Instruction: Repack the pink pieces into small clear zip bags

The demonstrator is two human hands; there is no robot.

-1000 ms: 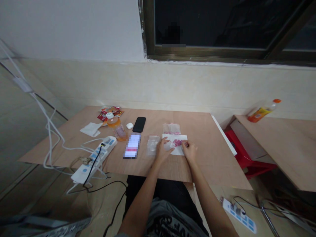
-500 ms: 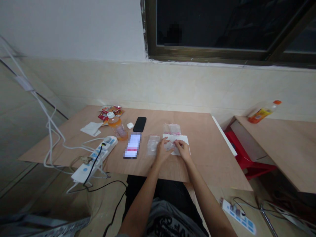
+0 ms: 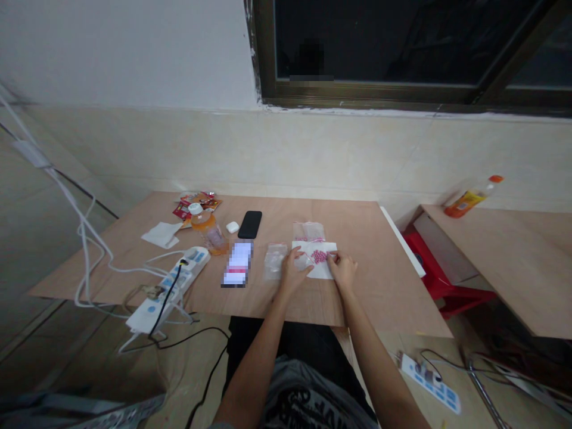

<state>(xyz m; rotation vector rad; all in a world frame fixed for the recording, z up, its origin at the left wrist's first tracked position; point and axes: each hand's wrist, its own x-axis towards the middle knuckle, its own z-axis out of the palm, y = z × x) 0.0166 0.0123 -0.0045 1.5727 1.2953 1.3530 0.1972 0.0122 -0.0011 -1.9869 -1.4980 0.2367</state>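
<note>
Right hand (image 3: 343,269) pinches the clear bag of pink beads (image 3: 319,257) at 3 o'clock; left hand (image 3: 294,273), fingers spread, presses its 9 o'clock side on white paper (image 3: 324,271).

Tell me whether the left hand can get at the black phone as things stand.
Probably yes. The left hand is fairly close to the black smartphone, and only a flat clear plastic bag lies near the way, which looks unlikely to block it.
</note>
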